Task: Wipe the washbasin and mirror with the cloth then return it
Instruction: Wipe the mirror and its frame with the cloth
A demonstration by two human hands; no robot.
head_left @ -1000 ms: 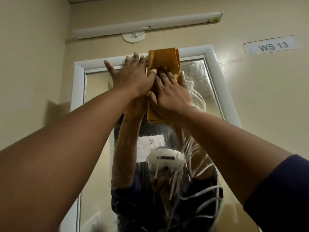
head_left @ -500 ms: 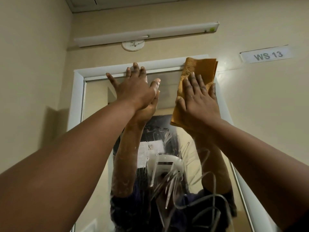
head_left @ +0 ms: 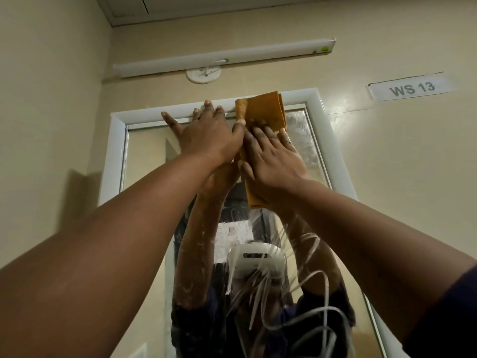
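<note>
A folded orange cloth [head_left: 265, 109] lies flat against the top of the wall mirror [head_left: 144, 156], its upper edge over the white frame [head_left: 113, 156]. My right hand [head_left: 271, 158] presses on the cloth with straight, spread fingers. My left hand [head_left: 206, 133] lies flat on the glass just left of it, fingertips reaching the top frame and thumb touching the cloth's left edge. White soapy streaks smear the lower glass. The washbasin is out of view.
A tube light [head_left: 224, 58] and a round white fitting [head_left: 204, 74] hang on the beige wall above the mirror. A label reading WS 13 [head_left: 410, 87] is stuck at the upper right. A side wall stands close on the left.
My right hand has slid the cloth left along the top of the mirror, from the right corner back beside my left hand. The left hand has stayed flat near the top frame.
</note>
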